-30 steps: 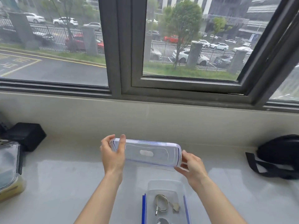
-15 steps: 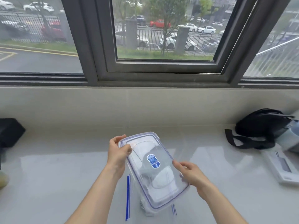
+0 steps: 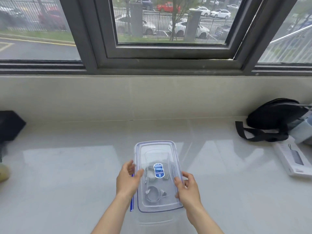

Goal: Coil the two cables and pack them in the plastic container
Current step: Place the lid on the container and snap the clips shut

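Note:
A clear plastic lid point(image 3: 157, 154) with a blue rim and a blue oval sticker lies flat over the clear plastic container point(image 3: 155, 217) on the pale counter. Through the lid I see two coiled white cables, one point(image 3: 149, 173) further from me and one point(image 3: 154, 194) nearer. My left hand point(image 3: 128, 179) grips the lid's left edge. My right hand point(image 3: 187, 188) grips its right edge. A blue latch flap point(image 3: 132, 202) sticks out at the container's left side.
A black pouch with a strap point(image 3: 273, 120) and a white flat box point(image 3: 293, 158) lie at the right. A black object point(image 3: 9, 125) sits at the far left edge. A low wall and a window stand behind the counter.
The lid went from upright in front of me, through a tilt, to flat over the container. Both hands came down with it. The view dropped toward the counter.

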A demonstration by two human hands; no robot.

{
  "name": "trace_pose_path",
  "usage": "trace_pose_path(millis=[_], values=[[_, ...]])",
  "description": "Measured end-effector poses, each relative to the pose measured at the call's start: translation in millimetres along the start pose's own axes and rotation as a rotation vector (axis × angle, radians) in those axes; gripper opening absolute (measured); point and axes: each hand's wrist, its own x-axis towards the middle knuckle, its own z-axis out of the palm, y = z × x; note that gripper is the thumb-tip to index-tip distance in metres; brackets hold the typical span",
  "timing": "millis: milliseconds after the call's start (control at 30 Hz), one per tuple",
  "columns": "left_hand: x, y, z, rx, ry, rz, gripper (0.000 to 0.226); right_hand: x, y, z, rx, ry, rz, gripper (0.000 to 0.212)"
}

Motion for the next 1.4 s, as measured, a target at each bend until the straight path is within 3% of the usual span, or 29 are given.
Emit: trace_pose_path(millis=[267,533,933,1167,1400], values=[[-15.9,-22.6,8.2,0.274,0.101,0.092,0.064,-2.5,11.1,9.2,-0.638,0.251,-0.171,0.036],[-22.2,-33.4,10.2,0.355,0.086,0.108,0.065,-1.5,21.9,9.3,-0.555,0.132,-0.02,0.032],[-22.6,-42.7,9.6,0.312,0.15,0.07,0.05,-5.8,25.9,14.4,-0.441,0.112,-0.148,0.026],[-25.6,-52.4,10.1,0.327,0.133,0.175,0.045,2.0,28.4,14.5,-0.314,0.174,-0.054,0.019],[-30.7,-61.7,15.3,0.342,0.164,0.223,0.046,-2.1,32.8,13.5,-0.254,0.118,-0.082,0.019]])
